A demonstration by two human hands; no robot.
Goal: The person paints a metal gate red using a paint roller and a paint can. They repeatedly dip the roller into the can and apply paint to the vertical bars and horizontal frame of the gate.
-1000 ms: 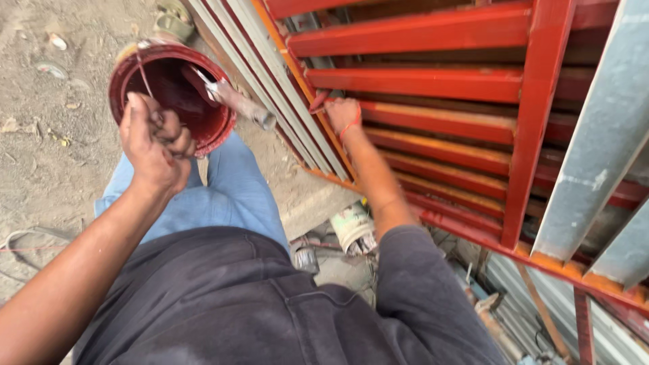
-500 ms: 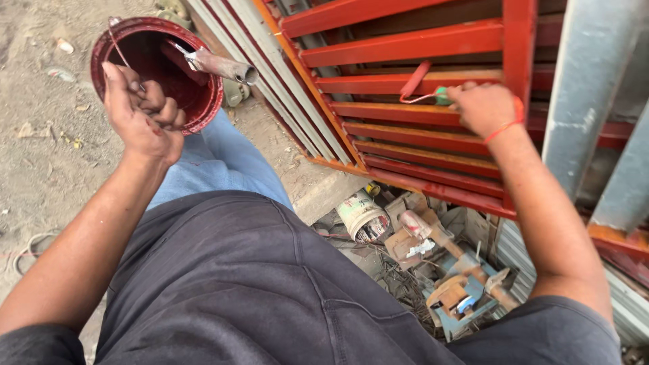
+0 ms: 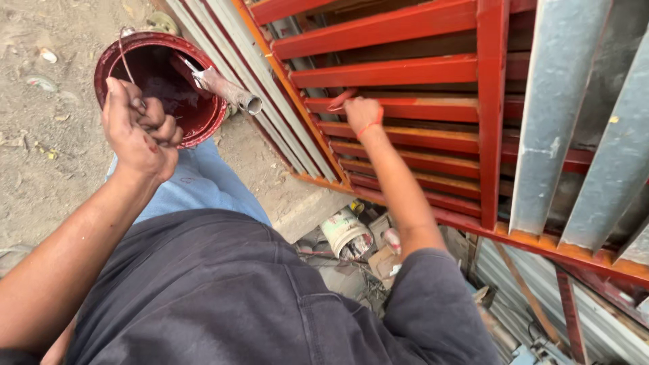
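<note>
Painting red slats, bucket in hand

At upper left the left hand (image 3: 138, 132) is closed on the wire handle of a red paint bucket (image 3: 162, 84), a grey roller handle (image 3: 226, 91) resting inside it. Near upper centre the right hand (image 3: 363, 113) grips a small brush (image 3: 341, 100) against a red metal slat (image 3: 419, 108) of the gate.

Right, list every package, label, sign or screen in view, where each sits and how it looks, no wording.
Paint bucket: upper left, hung from the left hand; round, coated dark red inside.
Labelled can: on the ground below the red grille, lying tilted; whitish with green and red print.
No signs or screens.
</note>
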